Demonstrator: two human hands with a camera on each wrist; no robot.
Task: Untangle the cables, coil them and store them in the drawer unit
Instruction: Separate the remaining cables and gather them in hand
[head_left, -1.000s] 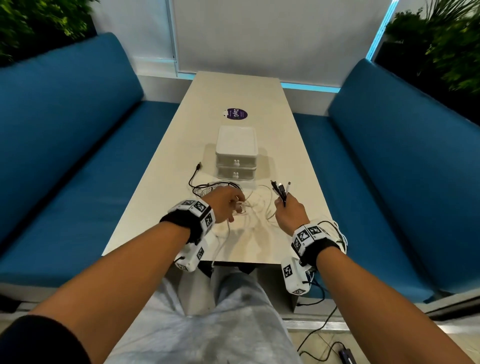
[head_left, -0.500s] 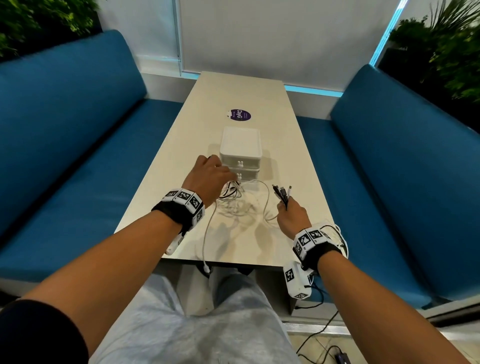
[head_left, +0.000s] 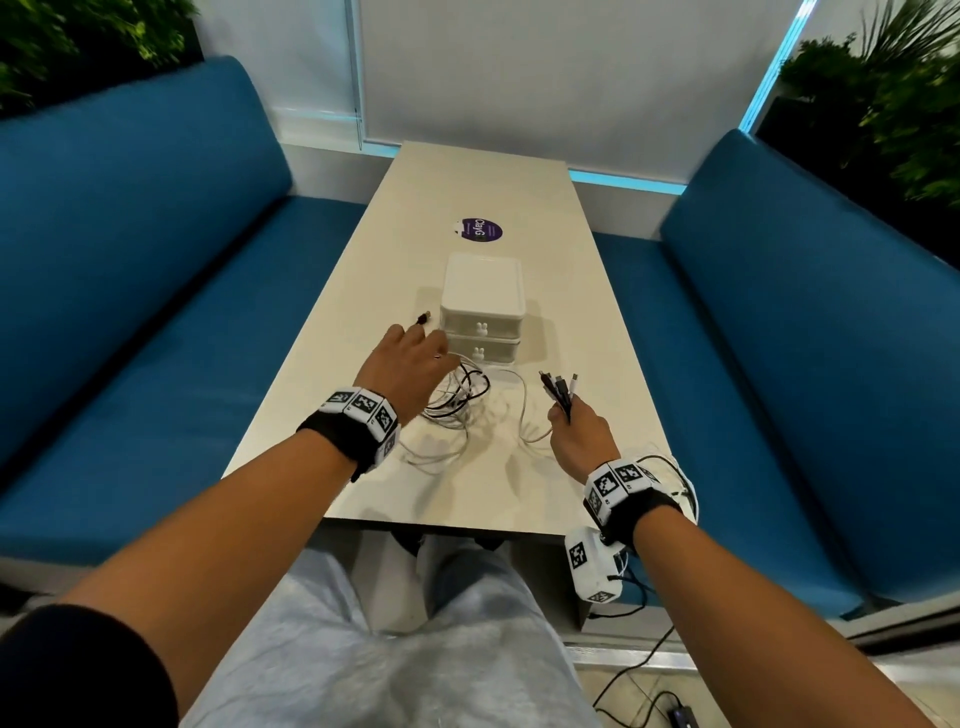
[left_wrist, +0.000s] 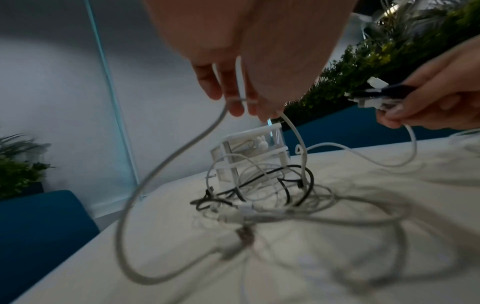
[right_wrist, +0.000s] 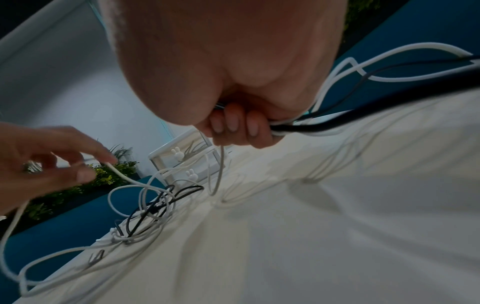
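White and black cables (head_left: 457, 410) lie in a loose tangle on the pale table (head_left: 597, 332), right at the centre of the action, just in front of the drawer unit (head_left: 482, 306) sitting at twelve o'clock from the pile. Left hand (head_left: 408, 364) hovers over the nine o'clock side of the tangle, fingers loosely spread, with a white cable (left_wrist: 166, 164) pinched at the fingertips and looping down to the tabletop. One dark plug end (head_left: 423, 317) pokes out past those fingers, close to the drawer unit's left corner. Over at three o'clock, the right hand (head_left: 576, 441) is curled tight around a bunch of plug ends (head_left: 558, 389), black and white, sticking up out of the fist. Both drawers look closed, little rabbit-shaped knobs (head_left: 482, 328) facing the person. A purple round sticker (head_left: 480, 229) sits beyond the unit, blue benches (head_left: 130, 312) on either side.
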